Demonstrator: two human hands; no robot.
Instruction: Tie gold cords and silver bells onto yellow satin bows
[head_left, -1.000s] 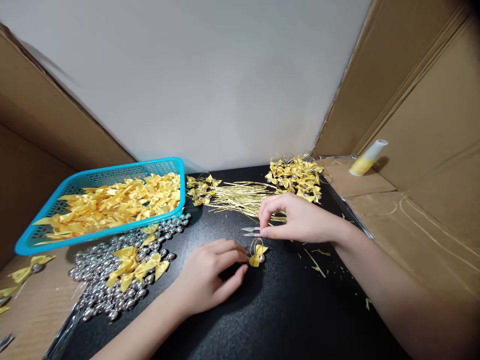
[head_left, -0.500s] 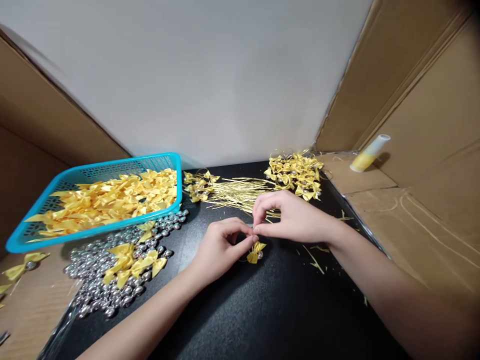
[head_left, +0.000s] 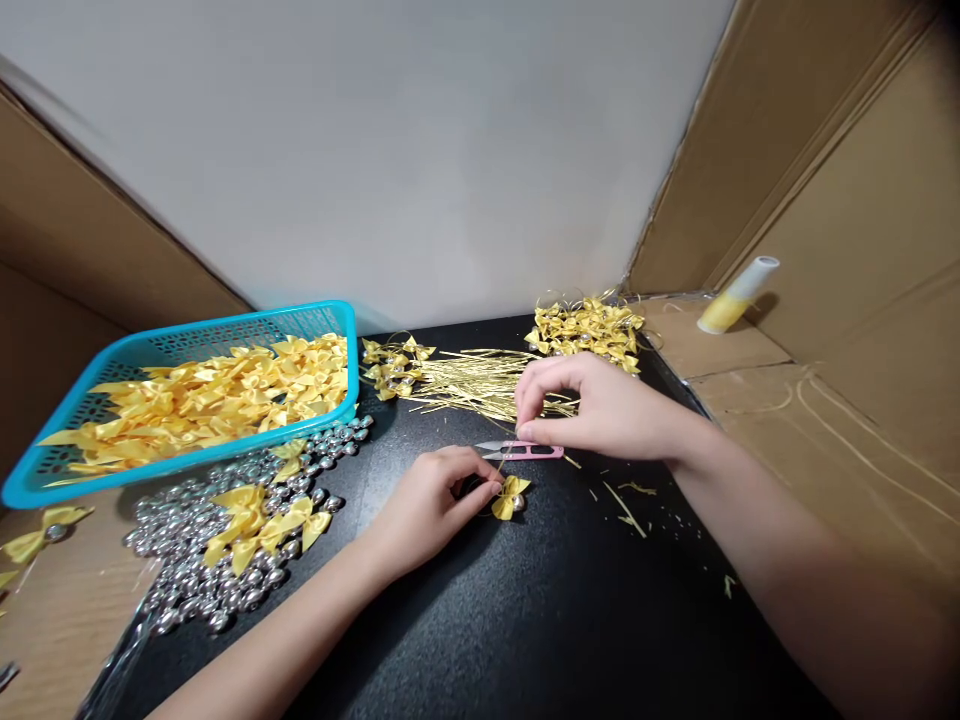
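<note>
A yellow ribbon bow (head_left: 509, 492) with a small silver bell (head_left: 518, 503) hangs or rests just right of my left hand's fingertips. My left hand (head_left: 431, 508) is closed, thumb and forefinger pinching the thin gold cord (head_left: 504, 462) beside the bow. Higher up and to the right, my right hand (head_left: 592, 405) is closed in a pinch on the cord's upper part. Pink-handled thread snips (head_left: 553, 451) lie on the black table (head_left: 480, 620) just behind the cord, below my right fingertips.
At left stands a turquoise basket (head_left: 352, 370) of yellow bows, with silver bells (head_left: 195, 590) heaped before it. Gold cord lengths (head_left: 472, 375) lie at the back between finished bow clusters (head_left: 397, 365). A larger bow pile (head_left: 585, 325) and a spool tube (head_left: 739, 295) are at right.
My right hand has moved up and slightly right, away from my left fingertips, with cord showing between them. The pink snips have come into sight. My left hand stays near the bow.
</note>
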